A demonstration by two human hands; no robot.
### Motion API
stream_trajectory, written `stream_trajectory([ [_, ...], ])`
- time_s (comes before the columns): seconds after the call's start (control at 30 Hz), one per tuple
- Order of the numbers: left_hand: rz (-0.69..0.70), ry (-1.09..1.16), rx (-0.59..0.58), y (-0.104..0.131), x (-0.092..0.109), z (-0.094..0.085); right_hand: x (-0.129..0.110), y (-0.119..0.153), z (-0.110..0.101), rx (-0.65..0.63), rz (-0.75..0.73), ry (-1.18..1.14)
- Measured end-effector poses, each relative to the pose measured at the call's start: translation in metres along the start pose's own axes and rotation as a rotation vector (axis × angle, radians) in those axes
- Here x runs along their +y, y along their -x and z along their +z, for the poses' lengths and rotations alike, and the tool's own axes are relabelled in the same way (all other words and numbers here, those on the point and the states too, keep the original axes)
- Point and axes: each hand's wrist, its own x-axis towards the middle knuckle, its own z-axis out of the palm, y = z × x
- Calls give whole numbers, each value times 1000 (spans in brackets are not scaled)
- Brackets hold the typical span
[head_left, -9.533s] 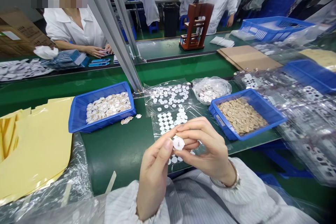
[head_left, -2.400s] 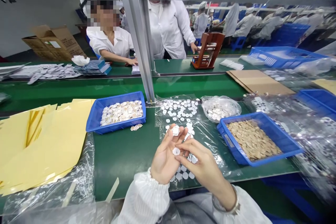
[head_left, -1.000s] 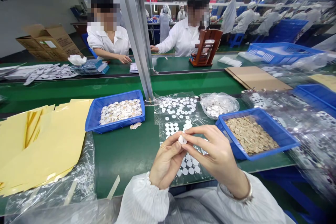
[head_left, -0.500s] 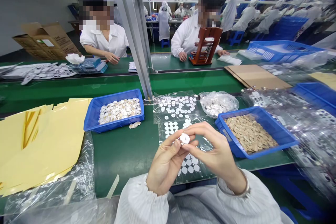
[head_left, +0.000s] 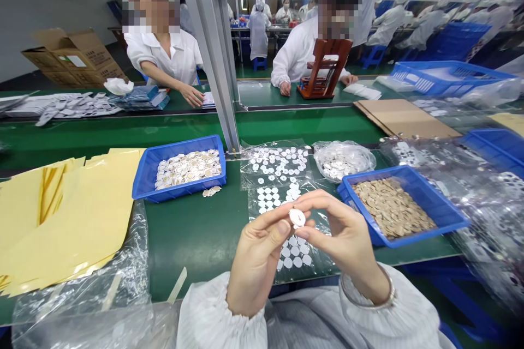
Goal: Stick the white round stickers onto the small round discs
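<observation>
Between my two hands is a small white disc (head_left: 297,218) with a dark mark on its face. The fingertips of my left hand (head_left: 260,253) close on its left side. My right hand (head_left: 346,234) pinches its right edge with thumb and fingers. Below and behind the hands, rows of white round pieces (head_left: 295,253) lie on clear plastic film. More white pieces (head_left: 280,158) are scattered on film farther back. A blue tray (head_left: 180,193) of white discs stands to the left, a few discs beside it. To the right, another blue tray (head_left: 376,240) holds tan discs.
Yellow sheets (head_left: 82,218) lie at the left over clear plastic. A plastic bag of white pieces (head_left: 344,158) sits behind the right tray. A metal post (head_left: 213,54) rises at the back. Two people in white work across the green table, one near a wooden stand (head_left: 325,71).
The white disc has moved slightly right and turned between my fingers. My left fingers have straightened a little. Across the table, the left person's hand has moved right to a small stack.
</observation>
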Motion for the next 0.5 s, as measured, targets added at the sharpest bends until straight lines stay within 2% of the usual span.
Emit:
stream_trajectory([
  [0.37,36,-118,51,4,8,2,-3,1,6,18,-146,270],
  [0.5,47,-139,60,3,8,1,-2,1,7,21,-162,302],
])
